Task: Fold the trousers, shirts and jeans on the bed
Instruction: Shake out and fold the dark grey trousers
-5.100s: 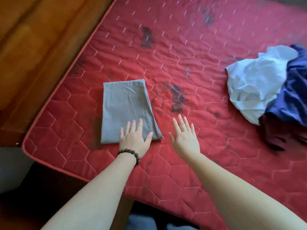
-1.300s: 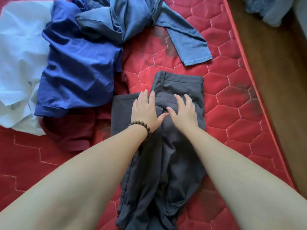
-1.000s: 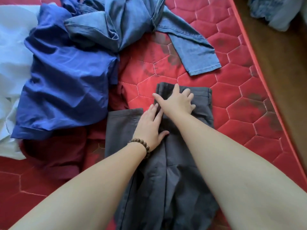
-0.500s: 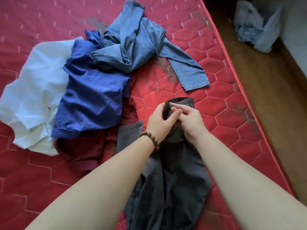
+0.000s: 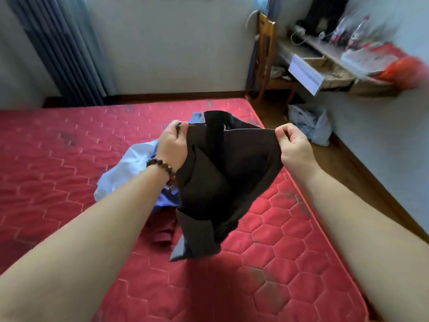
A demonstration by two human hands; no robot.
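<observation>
A red quilted mattress bed (image 5: 69,177) fills the room below a pale wall. Above the bed, a pair of dark grey trousers (image 5: 220,182) hangs in the air, its top edge stretched between two hands. The left hand (image 5: 173,145) pinches one corner in a tight grip; the right hand (image 5: 293,147) pinches the other. Behind the trousers, a light blue shirt (image 5: 125,168) and a maroon garment (image 5: 162,231) lie crumpled on the bed.

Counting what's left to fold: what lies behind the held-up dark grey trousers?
Behind the dark grey trousers: a pale blue shirt, blue cloth, a maroon garment. Anything more is covered.
</observation>
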